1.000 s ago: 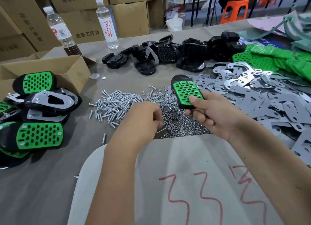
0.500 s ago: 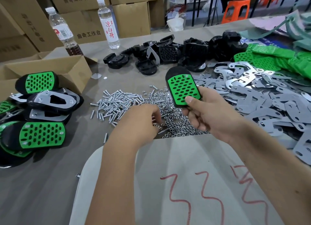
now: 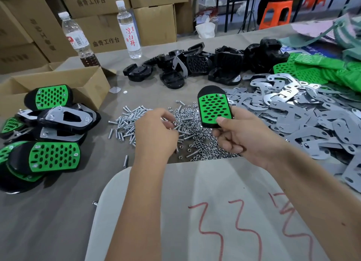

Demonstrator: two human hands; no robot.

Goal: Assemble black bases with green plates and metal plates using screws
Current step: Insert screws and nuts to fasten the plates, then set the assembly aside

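My right hand grips the near end of a black base with a perforated green plate on top, held up above the table, thumb pressed on the plate. My left hand hovers with curled fingers over the pile of screws and nuts; what it pinches is hidden. Loose black bases lie at the back. Green plates are heaped far right. Grey metal plates spread across the right side.
Finished assemblies are stacked at the left beside an open cardboard box. Two water bottles stand at the back before cartons. A white sheet with red marks covers the near table edge.
My right hand has lifted the base with the green plate and tilted it more upright. My left hand has shifted slightly left over the screws.
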